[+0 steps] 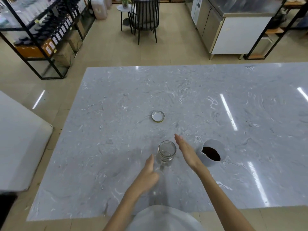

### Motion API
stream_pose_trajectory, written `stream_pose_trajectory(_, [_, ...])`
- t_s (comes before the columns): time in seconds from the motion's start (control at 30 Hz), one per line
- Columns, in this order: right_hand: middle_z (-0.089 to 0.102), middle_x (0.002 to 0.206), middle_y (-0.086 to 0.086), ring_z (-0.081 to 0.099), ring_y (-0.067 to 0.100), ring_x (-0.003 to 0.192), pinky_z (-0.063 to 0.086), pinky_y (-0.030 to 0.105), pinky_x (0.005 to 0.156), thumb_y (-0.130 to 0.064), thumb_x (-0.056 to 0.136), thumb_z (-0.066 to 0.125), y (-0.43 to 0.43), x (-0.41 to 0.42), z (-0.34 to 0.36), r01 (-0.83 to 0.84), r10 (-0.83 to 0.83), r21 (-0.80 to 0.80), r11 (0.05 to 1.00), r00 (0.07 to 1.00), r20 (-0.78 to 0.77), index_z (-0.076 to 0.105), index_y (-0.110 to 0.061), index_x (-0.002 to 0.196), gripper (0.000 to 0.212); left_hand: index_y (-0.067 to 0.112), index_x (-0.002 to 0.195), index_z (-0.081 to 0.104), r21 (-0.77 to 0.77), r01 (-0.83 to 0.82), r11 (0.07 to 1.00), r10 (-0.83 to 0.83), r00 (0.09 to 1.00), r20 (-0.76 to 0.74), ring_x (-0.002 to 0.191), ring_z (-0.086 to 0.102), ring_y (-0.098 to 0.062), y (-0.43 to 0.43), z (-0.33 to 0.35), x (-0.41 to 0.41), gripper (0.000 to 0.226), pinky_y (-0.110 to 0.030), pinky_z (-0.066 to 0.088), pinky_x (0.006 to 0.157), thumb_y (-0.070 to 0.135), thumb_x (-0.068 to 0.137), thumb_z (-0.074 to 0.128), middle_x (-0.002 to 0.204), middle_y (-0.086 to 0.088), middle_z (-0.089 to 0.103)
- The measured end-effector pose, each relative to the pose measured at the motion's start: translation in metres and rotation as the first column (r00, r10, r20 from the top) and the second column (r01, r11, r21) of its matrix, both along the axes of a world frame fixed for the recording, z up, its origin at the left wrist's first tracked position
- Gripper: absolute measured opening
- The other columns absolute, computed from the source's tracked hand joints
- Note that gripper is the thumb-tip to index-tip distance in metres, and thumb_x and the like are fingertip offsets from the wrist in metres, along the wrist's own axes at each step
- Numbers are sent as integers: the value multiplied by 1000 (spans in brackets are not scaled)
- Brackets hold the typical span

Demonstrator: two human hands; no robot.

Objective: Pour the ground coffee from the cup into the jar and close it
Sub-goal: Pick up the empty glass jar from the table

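Observation:
An empty clear glass jar [166,151] stands upright and uncapped on the grey marble table [116,100]. Its round metal lid [158,116] lies upside down farther back, apart from the jar. A white cup [212,151] with a spout, holding dark ground coffee, stands right of the jar. My left hand [148,172] sits just left and in front of the jar, thumb up, fingers curled beside the glass; whether it touches the jar I cannot tell. My right hand [185,150] hovers flat, fingers extended, between the jar and the cup, holding nothing.
The table's front edge runs just before my body. A white counter [18,144] sits to the left. Across the floor are black shelving with bottles [50,32], a black chair [145,17] and a steel cabinet [233,29].

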State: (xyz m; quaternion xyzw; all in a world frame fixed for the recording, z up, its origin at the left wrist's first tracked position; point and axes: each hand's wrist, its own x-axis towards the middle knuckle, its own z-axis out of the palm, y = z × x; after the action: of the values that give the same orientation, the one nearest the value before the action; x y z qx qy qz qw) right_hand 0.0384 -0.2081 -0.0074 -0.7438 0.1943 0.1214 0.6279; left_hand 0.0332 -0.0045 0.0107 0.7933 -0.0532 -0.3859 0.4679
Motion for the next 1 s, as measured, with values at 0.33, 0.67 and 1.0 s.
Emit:
stream_pose_trajectory(0.33, [21, 165, -13, 18, -5, 147, 11, 25, 122, -69, 96, 16, 22, -30, -22, 48, -49, 57, 997, 999, 9, 23, -28, 158, 74, 8, 151, 9, -27, 14, 1000, -11, 995, 101, 143, 15, -16, -27, -5, -14, 86, -40, 12, 123, -8, 81, 55, 153, -5, 13])
stream_pose_trajectory(0.67, [26, 162, -18, 24, -5, 147, 17, 35, 126, -83, 88, 23, 21, -50, -19, 124, -126, 62, 990, 992, 15, 25, -35, 157, 84, 16, 156, -13, 94, 125, 988, -141, 974, 179, 147, -25, -20, -13, -28, 27, 101, -37, -7, 118, 8, 92, 66, 163, -5, -21])
stream_pose_trajectory(1.0, [43, 153, -18, 34, -11, 136, 25, 8, 107, -65, 94, 41, 11, -51, 4, 130, -109, -124, 984, 981, 158, 43, -32, 149, 64, 17, 141, 41, 24, 55, 998, -60, 914, 402, 127, 43, -22, -37, -36, 32, 90, -38, 38, 108, 25, 67, 93, 132, -4, 48])
